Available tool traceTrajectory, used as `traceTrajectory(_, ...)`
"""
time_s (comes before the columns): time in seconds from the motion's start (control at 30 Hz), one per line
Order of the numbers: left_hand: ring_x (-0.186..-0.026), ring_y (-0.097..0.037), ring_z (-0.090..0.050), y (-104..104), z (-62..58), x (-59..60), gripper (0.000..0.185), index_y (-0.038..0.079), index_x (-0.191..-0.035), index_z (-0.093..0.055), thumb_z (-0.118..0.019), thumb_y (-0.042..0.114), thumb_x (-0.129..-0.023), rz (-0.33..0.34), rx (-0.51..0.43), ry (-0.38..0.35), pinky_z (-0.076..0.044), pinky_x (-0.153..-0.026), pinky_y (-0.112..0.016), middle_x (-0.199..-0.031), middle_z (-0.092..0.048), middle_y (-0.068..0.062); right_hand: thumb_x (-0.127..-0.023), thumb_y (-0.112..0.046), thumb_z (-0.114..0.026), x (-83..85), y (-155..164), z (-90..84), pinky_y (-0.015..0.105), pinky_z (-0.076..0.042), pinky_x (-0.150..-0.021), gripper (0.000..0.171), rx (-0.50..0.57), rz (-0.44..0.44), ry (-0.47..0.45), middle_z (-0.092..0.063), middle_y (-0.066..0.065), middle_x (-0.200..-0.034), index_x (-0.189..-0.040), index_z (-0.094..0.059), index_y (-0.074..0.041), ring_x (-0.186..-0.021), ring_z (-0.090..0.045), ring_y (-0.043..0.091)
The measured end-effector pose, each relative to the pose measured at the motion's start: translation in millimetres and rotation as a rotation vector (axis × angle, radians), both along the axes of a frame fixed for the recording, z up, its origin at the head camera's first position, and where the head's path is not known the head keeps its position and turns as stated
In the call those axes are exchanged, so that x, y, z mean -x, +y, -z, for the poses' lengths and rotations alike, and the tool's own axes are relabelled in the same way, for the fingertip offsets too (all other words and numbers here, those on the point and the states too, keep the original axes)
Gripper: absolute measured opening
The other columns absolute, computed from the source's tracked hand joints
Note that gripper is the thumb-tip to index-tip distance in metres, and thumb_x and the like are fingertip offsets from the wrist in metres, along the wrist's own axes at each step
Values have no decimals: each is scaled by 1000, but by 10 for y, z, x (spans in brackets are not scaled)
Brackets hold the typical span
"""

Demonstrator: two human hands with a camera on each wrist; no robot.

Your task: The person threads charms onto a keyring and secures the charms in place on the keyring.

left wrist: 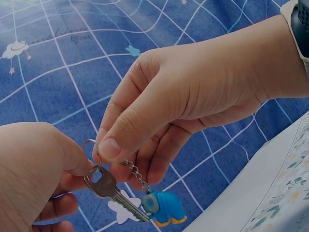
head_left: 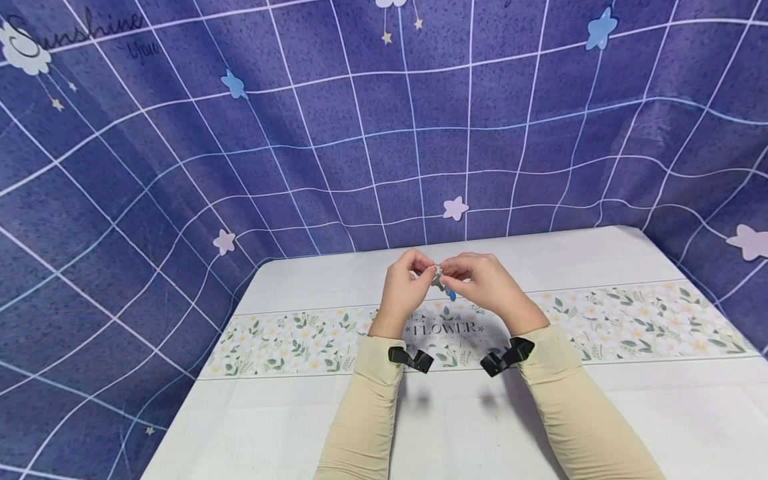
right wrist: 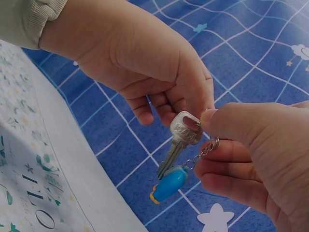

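Left hand [head_left: 408, 285] and right hand [head_left: 485, 280] meet just below centre of the head view, both pinched closed! Dangling beneath that grip: blue charm [left wrist: 167, 208], silver key [left wrist: 104, 183] alongside, short chain [left wrist: 138, 176]; and there, between the fingertips, the metal ring [left wrist: 101, 161].

A silver-coloured key [left wrist: 110, 189] with a holed bow and toothed blade hangs aslant, tip down, the left hand [left wrist: 38, 159] pinching it by the bow where it meets a thin metal ring [left wrist: 89, 140] that the right hand [left wrist: 159, 96] pinches. Alongside, a short metal chain [left wrist: 137, 175] dangles, bearing a glossy blue figure [left wrist: 170, 207] with orange-yellow feet, close to the key's tip
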State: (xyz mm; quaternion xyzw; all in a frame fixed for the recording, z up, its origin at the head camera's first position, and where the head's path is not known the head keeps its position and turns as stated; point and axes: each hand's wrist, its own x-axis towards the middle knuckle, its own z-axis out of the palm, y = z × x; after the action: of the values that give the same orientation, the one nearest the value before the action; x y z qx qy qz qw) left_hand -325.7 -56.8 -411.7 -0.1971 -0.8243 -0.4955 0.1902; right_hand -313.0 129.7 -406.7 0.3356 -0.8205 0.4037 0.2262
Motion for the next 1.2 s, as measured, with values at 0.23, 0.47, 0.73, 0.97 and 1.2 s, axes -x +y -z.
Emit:
traceTrajectory(0.23,-75,-13,-59,-2,-7,-4,7,9,-88,-63,-69,5,-91,1,-27,-20,-49,-69,-26,-79,-65,-3,-87,-6,-78,-7,-14,0,34,-60,-75,18,-10,0,-3,-73,8,-88,-103,-75,1,-78,-71,19)
traceTrajectory(0.47,-76,-14,-59,-10,-23,-18,7,8,-88,-64,-69,5,-91,-1,-27,-31,-49,-68,-27,-79,-66,-3,-87,-6,-78,-7,-13,-5,34,-60,-75,17,-8,-1,-8,-74,8,-89,-103,-76,0,-78,-71,19)
traceTrajectory(0.73,-75,-13,-58,-14,-22,-8,8,10,-89,-62,-68,4,-92,-6,-5,-23,-48,-67,-26,-80,-65,-3,-88,-8,-77,-4,-13,-3,32,-60,-75,18,-12,6,-18,-74,6,-89,-104,-76,-1,-78,-70,17)
traceTrajectory(0.97,-75,-13,-58,-22,-17,-13,6,10,-90,-62,-66,6,-93,-4,20,-1,-47,-62,-24,-81,-65,-2,-89,-8,-77,-9,-14,-7,33,-60,-75,18,-13,10,-28,-74,6,-89,-105,-76,0,-79,-70,17)
traceTrajectory(1.2,-75,-13,-59,-17,-9,0,7,10,-89,-62,-67,5,-92,2,31,42,-46,-61,-24,-80,-66,-3,-88,-8,-78,-5,-11,-17,32,-60,-75,18,-7,11,-25,-74,7,-88,-104,-76,0,-78,-71,18)
